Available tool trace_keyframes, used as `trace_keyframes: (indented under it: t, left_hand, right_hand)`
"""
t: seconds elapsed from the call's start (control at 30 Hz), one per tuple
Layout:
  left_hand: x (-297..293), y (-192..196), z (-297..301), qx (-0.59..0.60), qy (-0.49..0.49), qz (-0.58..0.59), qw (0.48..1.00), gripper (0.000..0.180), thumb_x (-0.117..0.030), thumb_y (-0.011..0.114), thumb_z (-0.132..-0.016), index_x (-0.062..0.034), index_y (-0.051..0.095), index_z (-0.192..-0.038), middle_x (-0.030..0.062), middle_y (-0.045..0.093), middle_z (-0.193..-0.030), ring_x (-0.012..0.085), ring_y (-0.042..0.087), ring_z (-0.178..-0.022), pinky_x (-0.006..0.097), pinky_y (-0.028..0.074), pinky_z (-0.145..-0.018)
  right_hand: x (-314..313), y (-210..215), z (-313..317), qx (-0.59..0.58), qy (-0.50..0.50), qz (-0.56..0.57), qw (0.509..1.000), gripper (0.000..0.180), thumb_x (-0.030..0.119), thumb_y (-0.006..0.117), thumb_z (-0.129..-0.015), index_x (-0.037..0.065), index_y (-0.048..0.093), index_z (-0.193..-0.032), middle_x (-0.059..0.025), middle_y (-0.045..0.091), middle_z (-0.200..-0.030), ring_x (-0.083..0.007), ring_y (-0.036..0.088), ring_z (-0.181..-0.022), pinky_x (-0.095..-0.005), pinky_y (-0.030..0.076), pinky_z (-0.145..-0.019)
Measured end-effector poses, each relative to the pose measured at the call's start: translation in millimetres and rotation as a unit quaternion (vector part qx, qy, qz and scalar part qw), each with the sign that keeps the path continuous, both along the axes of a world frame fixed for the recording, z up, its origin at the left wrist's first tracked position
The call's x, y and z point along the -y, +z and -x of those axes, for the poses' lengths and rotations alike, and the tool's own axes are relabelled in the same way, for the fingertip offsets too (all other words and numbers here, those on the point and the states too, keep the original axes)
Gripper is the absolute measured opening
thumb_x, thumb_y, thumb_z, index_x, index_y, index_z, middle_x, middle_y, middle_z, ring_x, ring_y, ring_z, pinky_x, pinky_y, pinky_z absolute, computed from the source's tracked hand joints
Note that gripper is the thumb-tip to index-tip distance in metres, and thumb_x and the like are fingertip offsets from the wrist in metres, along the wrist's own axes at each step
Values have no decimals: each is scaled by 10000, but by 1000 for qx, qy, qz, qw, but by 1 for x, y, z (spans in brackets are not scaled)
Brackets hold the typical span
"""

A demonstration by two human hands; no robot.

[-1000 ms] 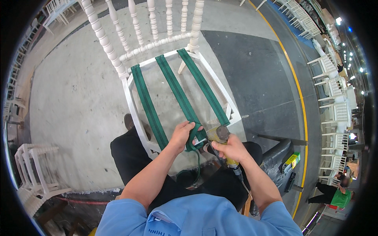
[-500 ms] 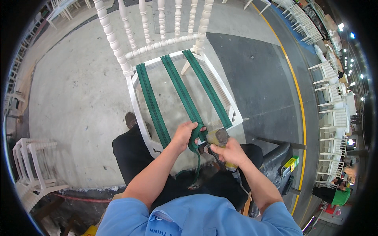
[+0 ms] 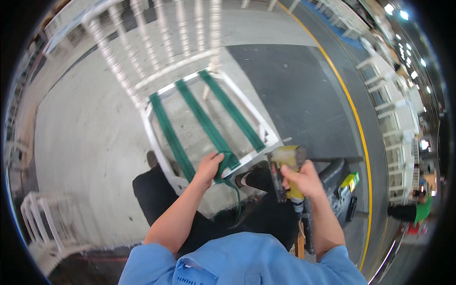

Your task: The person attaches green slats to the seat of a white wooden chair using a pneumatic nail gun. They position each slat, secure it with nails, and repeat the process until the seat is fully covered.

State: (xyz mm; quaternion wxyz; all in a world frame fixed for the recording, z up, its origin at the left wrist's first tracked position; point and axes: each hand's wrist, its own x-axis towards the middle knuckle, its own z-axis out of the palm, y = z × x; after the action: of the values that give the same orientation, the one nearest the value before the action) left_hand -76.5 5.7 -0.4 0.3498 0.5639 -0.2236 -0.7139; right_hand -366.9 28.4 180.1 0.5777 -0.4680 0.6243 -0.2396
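In front of me stands a white wooden chair with turned spindles and an open seat frame. Three green webbing straps run across the seat from back to front. My left hand is closed on the loose folded end of the middle strap at the front rail; a length of it hangs toward my lap. My right hand grips a yellow air stapler, held off the front right corner of the seat, apart from the straps. A hose fitting shows under its handle.
A dark padded surface at my right carries a green-and-yellow box. Another white chair is at the left. More white chairs line the far right, beyond a yellow floor line. A person in green is there too.
My right hand has drawn the stapler right, away from the strap at the front rail. My left hand keeps hold of the strap. The whole view has shifted, and the chair appears further left.
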Motion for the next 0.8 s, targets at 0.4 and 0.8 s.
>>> trace_keyframes:
  t: [0.4,0.8]
  left_hand:
    - [-33,12,40,7,-51,50,997,247,-192,546,-1122,25,631,-1203,72,672,-947,207,691,-765,387,618,-654]
    - [-42,-6,37,301,-160,158,927,400,-256,634,-1054,91,662,-1251,141,718,-963,229,681,-856,383,584,-760]
  right_hand:
    - [-142,-18,255,24,-442,-48,895,497,380,793,-988,70,616,-1334,-76,671,-1139,-205,680,-781,-374,587,-655]
    - [-248,-86,323,-353,-399,-105,840,356,363,772,-920,9,739,-894,-149,724,-789,-260,721,-660,-415,548,-608]
